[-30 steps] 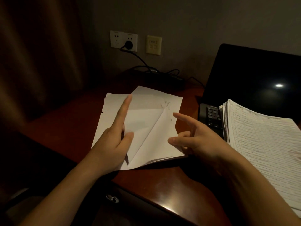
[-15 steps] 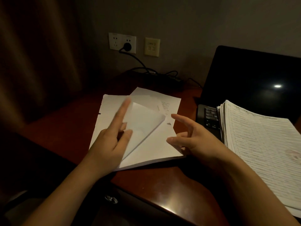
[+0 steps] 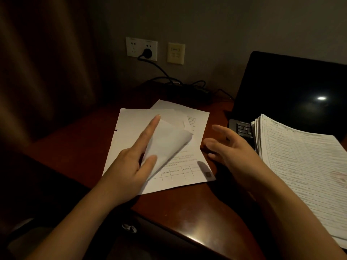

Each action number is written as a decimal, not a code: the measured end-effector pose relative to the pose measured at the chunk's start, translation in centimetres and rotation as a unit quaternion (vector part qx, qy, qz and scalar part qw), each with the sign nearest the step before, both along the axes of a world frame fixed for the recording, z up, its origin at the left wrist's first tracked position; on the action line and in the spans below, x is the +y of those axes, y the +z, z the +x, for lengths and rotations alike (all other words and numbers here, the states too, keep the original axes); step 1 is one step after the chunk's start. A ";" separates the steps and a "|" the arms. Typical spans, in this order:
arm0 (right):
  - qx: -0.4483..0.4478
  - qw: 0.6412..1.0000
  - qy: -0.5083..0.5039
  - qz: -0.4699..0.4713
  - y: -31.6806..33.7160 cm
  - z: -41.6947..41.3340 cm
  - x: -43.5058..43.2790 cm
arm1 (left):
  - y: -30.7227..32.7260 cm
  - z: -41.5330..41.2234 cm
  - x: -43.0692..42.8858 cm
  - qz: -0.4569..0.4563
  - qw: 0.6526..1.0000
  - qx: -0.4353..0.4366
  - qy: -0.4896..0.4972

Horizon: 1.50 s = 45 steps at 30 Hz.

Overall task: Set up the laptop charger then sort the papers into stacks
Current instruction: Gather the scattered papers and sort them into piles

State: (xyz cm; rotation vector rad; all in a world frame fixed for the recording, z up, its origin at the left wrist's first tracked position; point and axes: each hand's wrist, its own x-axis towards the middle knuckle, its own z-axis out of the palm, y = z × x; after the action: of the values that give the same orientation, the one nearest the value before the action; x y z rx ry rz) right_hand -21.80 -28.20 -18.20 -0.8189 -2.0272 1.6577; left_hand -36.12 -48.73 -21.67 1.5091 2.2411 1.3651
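A small pile of white sheets (image 3: 129, 126) lies on the dark red desk (image 3: 187, 212) in the middle. My left hand (image 3: 131, 166) pinches the top sheet (image 3: 167, 145) between thumb and fingers, curling it over to the left; a printed form with a table (image 3: 187, 166) shows beneath. My right hand (image 3: 231, 151) hovers open just right of the pile, touching nothing. A thick stack of lined printed papers (image 3: 304, 169) rests on the open black laptop (image 3: 293, 91) at the right. The charger plug (image 3: 147, 52) sits in the wall socket, its cable (image 3: 163, 70) running down to the desk.
A second wall plate (image 3: 176, 53) is beside the socket. Brown curtain (image 3: 47, 62) hangs at the left. A drawer handle (image 3: 129, 228) shows under the desk's front edge. Laptop keys (image 3: 242, 128) peek out left of the thick stack.
My left hand has peeled the top sheet further left, uncovering the printed form below. My right hand has drifted slightly right, off the pile's edge.
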 end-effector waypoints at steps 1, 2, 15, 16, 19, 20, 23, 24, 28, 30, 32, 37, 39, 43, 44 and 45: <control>0.000 1.000 -0.002 -0.010 0.0 0.0 0.1 | 0.0 0.0 0.0 -0.003 1.000 0.009 0.000; -0.002 1.000 0.001 -0.022 0.0 0.1 0.1 | 0.1 0.1 0.0 -0.012 1.000 0.014 -0.003; -0.069 0.991 0.098 -0.060 1.3 1.1 -0.1 | 0.3 -0.1 0.2 -0.081 0.996 -0.021 -0.006; -0.068 0.992 0.096 -0.050 1.3 1.0 -0.3 | 0.3 -0.1 0.2 -0.093 0.996 -0.010 -0.004; -0.065 0.994 0.090 -0.010 0.7 0.5 -1.0 | 0.5 0.1 0.5 -0.113 0.993 0.025 -0.005; -0.063 0.994 0.085 0.001 0.5 0.4 -1.1 | 0.6 0.1 0.6 -0.113 0.993 0.025 -0.007; -0.059 0.995 0.068 0.034 -0.1 0.2 -1.3 | 0.6 0.0 0.8 -0.105 0.994 0.004 -0.003; -0.061 0.995 0.067 0.039 -0.2 0.1 -1.3 | 0.6 0.0 0.8 -0.095 0.995 -0.001 0.001; -0.068 0.994 0.083 -0.006 0.2 0.4 -0.4 | 0.5 0.0 1.0 -0.032 0.999 -0.036 0.014; -0.068 0.993 0.093 -0.035 0.6 0.7 -0.1 | 0.4 0.0 1.0 -0.012 0.998 -0.053 0.012; -0.061 0.993 0.092 -0.040 0.5 0.6 -0.2 | 0.3 0.0 1.1 -0.003 0.998 -0.061 0.011; -0.042 0.996 0.082 0.009 -0.3 0.1 -0.8 | 0.7 0.5 1.0 -0.038 0.998 -0.049 -0.008; -0.030 0.996 0.068 0.039 -0.6 -0.1 -1.0 | 0.6 0.4 0.9 -0.045 0.998 -0.042 -0.002; -0.001 0.997 0.036 0.075 -1.1 -0.5 -1.5 | 0.2 0.1 1.1 -0.061 0.998 -0.023 -0.003; 0.001 0.997 0.034 0.075 -1.2 -0.5 -1.6 | 0.2 0.1 1.2 -0.059 0.998 -0.016 -0.003; 0.002 0.997 0.036 0.068 -1.1 -0.4 -1.5 | 0.1 0.1 1.3 -0.047 0.999 -0.012 -0.003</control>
State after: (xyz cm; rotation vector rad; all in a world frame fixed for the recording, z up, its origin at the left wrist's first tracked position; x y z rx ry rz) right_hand -22.20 -29.74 -19.32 -0.7014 -2.1639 1.5362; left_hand -36.04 -47.41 -21.60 1.4585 2.2508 1.2504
